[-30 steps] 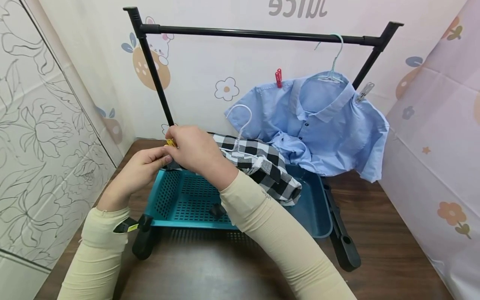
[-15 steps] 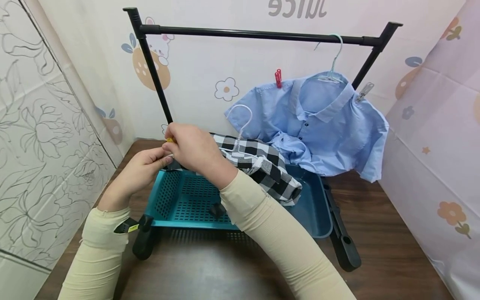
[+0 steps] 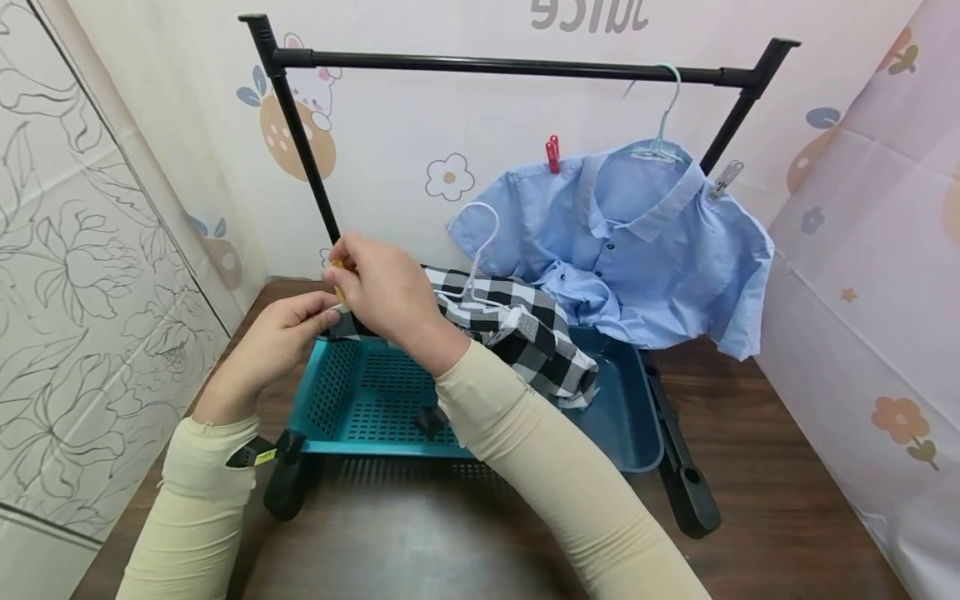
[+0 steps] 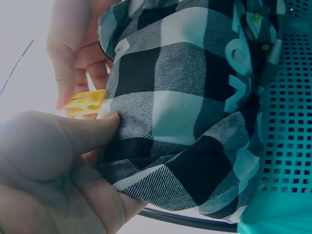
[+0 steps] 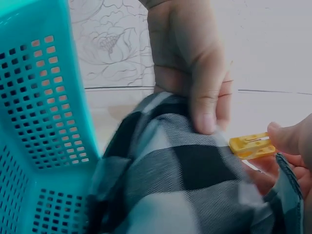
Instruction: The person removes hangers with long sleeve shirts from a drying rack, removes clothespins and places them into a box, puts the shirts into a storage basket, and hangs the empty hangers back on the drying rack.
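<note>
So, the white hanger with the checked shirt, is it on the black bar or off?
Off: the white hanger rises from the checked shirt with its hook free, below the black bar and not touching it.

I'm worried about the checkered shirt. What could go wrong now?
The yellow clothespin, pinched in the right hand, sits at the edge of the checkered shirt, so it might slip off. The white hanger isn't hooked on the black rail, so the shirt could perhaps slide down into the teal basket.
</note>
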Demonstrator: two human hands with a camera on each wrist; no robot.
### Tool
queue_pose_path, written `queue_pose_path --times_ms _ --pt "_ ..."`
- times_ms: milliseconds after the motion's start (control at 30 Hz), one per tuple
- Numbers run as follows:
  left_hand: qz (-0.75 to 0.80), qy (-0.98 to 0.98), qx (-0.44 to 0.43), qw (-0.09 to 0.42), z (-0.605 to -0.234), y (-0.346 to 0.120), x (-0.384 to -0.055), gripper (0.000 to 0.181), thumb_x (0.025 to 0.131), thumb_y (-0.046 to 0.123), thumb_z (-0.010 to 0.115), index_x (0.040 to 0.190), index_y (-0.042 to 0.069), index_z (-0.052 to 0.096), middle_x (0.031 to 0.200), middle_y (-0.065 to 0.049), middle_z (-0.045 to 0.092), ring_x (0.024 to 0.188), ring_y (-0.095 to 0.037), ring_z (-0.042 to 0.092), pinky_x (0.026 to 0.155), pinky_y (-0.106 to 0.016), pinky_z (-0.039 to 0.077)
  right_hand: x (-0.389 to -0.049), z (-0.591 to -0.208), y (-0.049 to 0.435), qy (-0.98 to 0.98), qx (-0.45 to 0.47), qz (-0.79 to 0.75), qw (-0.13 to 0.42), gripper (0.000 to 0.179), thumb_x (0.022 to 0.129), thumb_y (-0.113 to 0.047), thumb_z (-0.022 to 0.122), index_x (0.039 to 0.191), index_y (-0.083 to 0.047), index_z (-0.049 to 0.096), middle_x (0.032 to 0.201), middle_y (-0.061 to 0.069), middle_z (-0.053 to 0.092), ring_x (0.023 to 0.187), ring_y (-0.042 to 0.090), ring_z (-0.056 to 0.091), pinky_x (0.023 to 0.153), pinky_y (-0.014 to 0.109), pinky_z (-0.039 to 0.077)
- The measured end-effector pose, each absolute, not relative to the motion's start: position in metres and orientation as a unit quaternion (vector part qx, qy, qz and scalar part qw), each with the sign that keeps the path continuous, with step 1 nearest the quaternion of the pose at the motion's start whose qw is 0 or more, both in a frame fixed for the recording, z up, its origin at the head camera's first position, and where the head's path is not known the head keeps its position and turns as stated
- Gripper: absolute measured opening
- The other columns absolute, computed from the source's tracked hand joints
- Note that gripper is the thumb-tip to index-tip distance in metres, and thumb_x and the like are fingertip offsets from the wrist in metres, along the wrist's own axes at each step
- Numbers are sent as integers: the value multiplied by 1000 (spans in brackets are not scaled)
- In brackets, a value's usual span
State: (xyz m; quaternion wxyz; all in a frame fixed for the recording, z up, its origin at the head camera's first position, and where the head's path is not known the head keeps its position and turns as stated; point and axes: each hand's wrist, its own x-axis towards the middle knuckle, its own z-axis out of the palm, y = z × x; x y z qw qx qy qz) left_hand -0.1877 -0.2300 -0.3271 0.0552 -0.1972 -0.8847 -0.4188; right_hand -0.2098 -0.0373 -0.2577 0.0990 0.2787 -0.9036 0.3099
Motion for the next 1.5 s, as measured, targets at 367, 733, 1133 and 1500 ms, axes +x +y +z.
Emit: queue_pose_path --times_ms 367,733,1133,1500 --pt "-430 -884 -178 49 -330 -229 -189 22 108 23 54 115 12 72 91 -6 59 84 -19 49 71 -29 41 -198 -241 -25 -868 333 347 126 23 102 -32 64 119 -16 65 108 -7 71 82 3 62 66 18 46" --pt "-416 -893 -165 48 -328 -232 -187 21 108 26 53 114 16 71 99 -4 63 92 -20 52 78 -28 45 -173 -230 15 -822 390 378 171 22 101 -23 67 119 -10 66 107 -2 72 81 6 65 71 19 49" --pt "-406 -897 -167 49 -330 -231 -188 22 108 27 53 113 14 71 101 -5 64 91 -20 52 75 -29 44 -153 -233 78 -804 361 416 227 22 96 -12 73 116 -6 68 100 2 71 80 9 68 70 26 56" --pt "-414 -893 -168 50 -330 -229 -187 22 109 24 52 115 12 70 103 -6 63 91 -20 50 75 -29 43 -144 -247 139 -815 313 401 277 24 95 -11 74 117 -6 69 101 1 71 87 10 69 75 27 55"
